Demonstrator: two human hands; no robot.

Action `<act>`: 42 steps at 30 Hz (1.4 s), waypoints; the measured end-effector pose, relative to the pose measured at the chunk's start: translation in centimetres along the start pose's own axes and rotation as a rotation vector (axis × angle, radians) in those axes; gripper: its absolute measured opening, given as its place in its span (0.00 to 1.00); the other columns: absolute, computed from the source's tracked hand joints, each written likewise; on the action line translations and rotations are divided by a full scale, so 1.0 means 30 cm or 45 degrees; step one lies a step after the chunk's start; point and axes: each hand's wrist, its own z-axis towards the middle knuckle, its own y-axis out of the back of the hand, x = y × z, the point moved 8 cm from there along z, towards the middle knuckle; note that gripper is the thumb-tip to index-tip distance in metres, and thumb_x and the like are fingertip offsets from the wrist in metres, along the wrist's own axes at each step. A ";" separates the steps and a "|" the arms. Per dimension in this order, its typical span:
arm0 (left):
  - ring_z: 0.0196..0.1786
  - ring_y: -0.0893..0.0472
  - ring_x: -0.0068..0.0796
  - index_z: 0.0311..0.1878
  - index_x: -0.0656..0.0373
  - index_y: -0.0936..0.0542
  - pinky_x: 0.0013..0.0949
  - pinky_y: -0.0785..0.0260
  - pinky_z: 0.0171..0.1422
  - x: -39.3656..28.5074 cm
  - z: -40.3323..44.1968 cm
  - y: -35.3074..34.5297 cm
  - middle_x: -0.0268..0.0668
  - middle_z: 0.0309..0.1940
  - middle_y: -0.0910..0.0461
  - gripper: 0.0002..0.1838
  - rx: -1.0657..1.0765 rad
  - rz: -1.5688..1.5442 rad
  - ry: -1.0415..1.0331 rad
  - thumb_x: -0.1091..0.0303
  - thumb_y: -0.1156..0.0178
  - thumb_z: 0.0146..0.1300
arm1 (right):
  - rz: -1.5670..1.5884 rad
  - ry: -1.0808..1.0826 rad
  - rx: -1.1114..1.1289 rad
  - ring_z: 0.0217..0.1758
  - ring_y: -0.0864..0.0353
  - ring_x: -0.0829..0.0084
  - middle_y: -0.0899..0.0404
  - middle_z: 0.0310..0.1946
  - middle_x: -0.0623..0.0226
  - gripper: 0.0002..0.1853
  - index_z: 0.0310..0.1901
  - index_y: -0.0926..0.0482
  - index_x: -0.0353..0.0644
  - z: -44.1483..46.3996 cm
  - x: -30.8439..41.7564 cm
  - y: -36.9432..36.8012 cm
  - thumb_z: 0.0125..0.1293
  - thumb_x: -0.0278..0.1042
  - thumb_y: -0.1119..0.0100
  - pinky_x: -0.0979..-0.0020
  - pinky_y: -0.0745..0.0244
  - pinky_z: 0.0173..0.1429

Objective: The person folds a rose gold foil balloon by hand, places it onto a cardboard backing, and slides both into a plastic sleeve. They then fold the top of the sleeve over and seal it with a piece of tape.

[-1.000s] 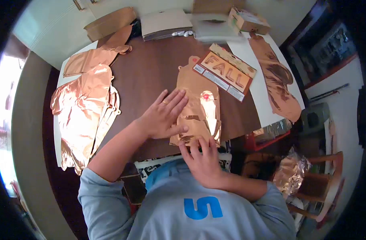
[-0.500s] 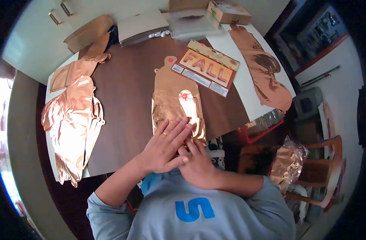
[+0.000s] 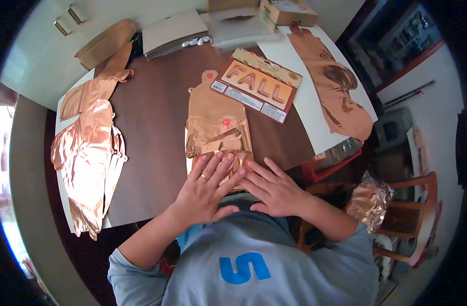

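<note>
A folded copper foil balloon [image 3: 215, 112] lies on the brown table [image 3: 152, 127] in front of me, its narrow tab with a red mark pointing away. My left hand [image 3: 205, 186] rests with spread fingers on its near end, a ring on one finger. Beside it, my right hand [image 3: 274, 188] has its fingers apart, the fingertips at the balloon's near right corner. Neither hand grips anything. Just beyond the balloon to the right lies a printed "FALL" package [image 3: 256, 84].
More copper foil balloons [image 3: 85, 148] lie along the left edge. Another long one [image 3: 330, 84] lies on the right. Boxes [image 3: 175, 33] and a small carton [image 3: 289, 13] stand at the back. Crumpled foil [image 3: 370, 201] sits on a wooden chair [image 3: 407, 204].
My hands were overlapping and are now side by side, the right one having moved right. The foil's near part now shows a different fold. The view has shifted slightly.
</note>
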 end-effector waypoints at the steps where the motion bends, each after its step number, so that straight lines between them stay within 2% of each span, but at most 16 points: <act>1: 0.81 0.49 0.54 0.79 0.50 0.43 0.58 0.63 0.82 0.001 0.000 -0.001 0.53 0.79 0.48 0.46 0.009 0.000 0.007 0.29 0.56 0.67 | -0.001 0.017 0.013 0.81 0.47 0.55 0.37 0.74 0.56 0.39 0.72 0.34 0.42 0.004 -0.006 -0.001 0.64 0.55 0.39 0.43 0.58 0.81; 5: 0.81 0.48 0.52 0.80 0.48 0.43 0.57 0.63 0.82 0.004 0.003 0.002 0.50 0.79 0.46 0.45 0.032 0.022 0.032 0.29 0.59 0.67 | 0.147 0.011 0.012 0.81 0.45 0.56 0.36 0.73 0.55 0.36 0.70 0.33 0.42 0.005 -0.030 0.010 0.66 0.53 0.40 0.42 0.58 0.81; 8: 0.81 0.49 0.57 0.79 0.50 0.43 0.58 0.61 0.81 0.002 0.006 0.003 0.53 0.79 0.48 0.46 0.059 0.011 0.016 0.30 0.55 0.67 | 0.237 -0.001 -0.011 0.80 0.43 0.56 0.35 0.73 0.55 0.33 0.68 0.31 0.42 0.019 -0.062 0.042 0.67 0.51 0.41 0.42 0.57 0.80; 13: 0.81 0.49 0.56 0.79 0.45 0.42 0.59 0.59 0.81 0.004 0.007 0.001 0.52 0.79 0.48 0.44 0.083 -0.009 0.014 0.30 0.55 0.67 | 0.240 -0.027 -0.078 0.78 0.40 0.54 0.32 0.70 0.57 0.28 0.65 0.29 0.40 0.060 -0.110 0.087 0.69 0.48 0.43 0.42 0.56 0.80; 17: 0.81 0.50 0.55 0.79 0.42 0.42 0.58 0.59 0.81 0.002 0.006 -0.003 0.51 0.79 0.48 0.43 0.094 0.012 0.011 0.31 0.54 0.67 | 0.081 0.001 -0.133 0.75 0.37 0.54 0.27 0.66 0.61 0.26 0.64 0.27 0.42 0.116 -0.164 0.117 0.69 0.47 0.43 0.40 0.55 0.80; 24: 0.81 0.49 0.54 0.79 0.41 0.41 0.59 0.58 0.80 0.004 0.006 -0.004 0.50 0.79 0.47 0.42 0.078 -0.031 0.016 0.32 0.52 0.66 | -0.112 -0.091 -0.224 0.73 0.35 0.54 0.25 0.64 0.64 0.24 0.62 0.26 0.42 0.217 -0.296 0.129 0.70 0.48 0.44 0.42 0.53 0.79; 28: 0.81 0.49 0.54 0.79 0.41 0.42 0.59 0.57 0.80 0.004 0.002 -0.001 0.50 0.79 0.47 0.43 0.032 -0.044 0.017 0.32 0.50 0.65 | -0.172 -0.160 -0.265 0.74 0.36 0.53 0.32 0.69 0.52 0.28 0.63 0.27 0.39 0.220 -0.300 0.133 0.66 0.46 0.39 0.43 0.52 0.79; 31: 0.80 0.47 0.54 0.78 0.42 0.40 0.60 0.57 0.80 -0.007 -0.010 -0.006 0.49 0.79 0.46 0.44 0.019 -0.070 0.030 0.31 0.48 0.64 | -0.015 -0.132 -0.408 0.74 0.36 0.50 0.34 0.69 0.46 0.33 0.65 0.29 0.36 0.157 -0.176 0.213 0.62 0.47 0.36 0.42 0.49 0.78; 32: 0.80 0.47 0.55 0.78 0.42 0.39 0.61 0.58 0.80 -0.017 -0.018 -0.011 0.49 0.79 0.46 0.44 0.020 -0.085 0.034 0.31 0.48 0.63 | -0.008 -0.082 -0.366 0.73 0.35 0.49 0.33 0.69 0.47 0.34 0.64 0.29 0.36 0.131 -0.114 0.215 0.61 0.47 0.35 0.42 0.48 0.77; 34: 0.80 0.47 0.53 0.78 0.52 0.41 0.58 0.57 0.81 -0.037 -0.037 0.002 0.51 0.79 0.47 0.48 -0.011 -0.146 0.074 0.35 0.42 0.61 | 0.006 0.012 -0.288 0.72 0.34 0.48 0.32 0.67 0.47 0.36 0.64 0.28 0.35 0.073 0.005 0.195 0.58 0.47 0.33 0.41 0.45 0.76; 36: 0.81 0.48 0.54 0.79 0.59 0.44 0.57 0.56 0.81 -0.049 -0.051 0.004 0.53 0.79 0.48 0.51 -0.053 -0.235 0.141 0.40 0.38 0.59 | -0.088 -0.039 -0.240 0.69 0.30 0.50 0.28 0.65 0.49 0.30 0.61 0.24 0.35 0.028 0.084 0.127 0.59 0.43 0.34 0.45 0.43 0.75; 37: 0.80 0.47 0.55 0.77 0.65 0.43 0.56 0.56 0.81 -0.058 -0.053 0.026 0.55 0.79 0.48 0.52 -0.123 -0.290 0.161 0.48 0.32 0.54 | -0.133 -0.072 -0.215 0.68 0.29 0.52 0.26 0.63 0.50 0.28 0.59 0.23 0.36 0.018 0.108 0.096 0.60 0.41 0.35 0.46 0.42 0.75; 40: 0.80 0.45 0.55 0.76 0.64 0.40 0.56 0.54 0.81 -0.068 -0.064 0.009 0.55 0.78 0.47 0.50 -0.146 -0.294 0.206 0.55 0.31 0.52 | -0.371 -0.118 -0.289 0.65 0.26 0.51 0.24 0.59 0.48 0.21 0.54 0.20 0.33 0.019 0.128 0.028 0.61 0.36 0.42 0.44 0.36 0.71; 41: 0.79 0.44 0.55 0.75 0.63 0.38 0.56 0.52 0.80 -0.072 -0.068 0.006 0.54 0.77 0.45 0.47 -0.178 -0.235 0.200 0.58 0.32 0.53 | -0.384 -0.126 -0.345 0.62 0.24 0.51 0.22 0.57 0.47 0.19 0.52 0.20 0.33 0.025 0.134 0.033 0.62 0.33 0.47 0.47 0.33 0.69; 42: 0.79 0.43 0.55 0.74 0.62 0.36 0.56 0.51 0.80 -0.076 -0.077 0.003 0.53 0.77 0.43 0.44 -0.210 -0.174 0.196 0.61 0.33 0.53 | -0.400 -0.131 -0.340 0.62 0.24 0.51 0.22 0.57 0.48 0.19 0.52 0.20 0.33 0.033 0.134 0.033 0.62 0.34 0.46 0.47 0.33 0.69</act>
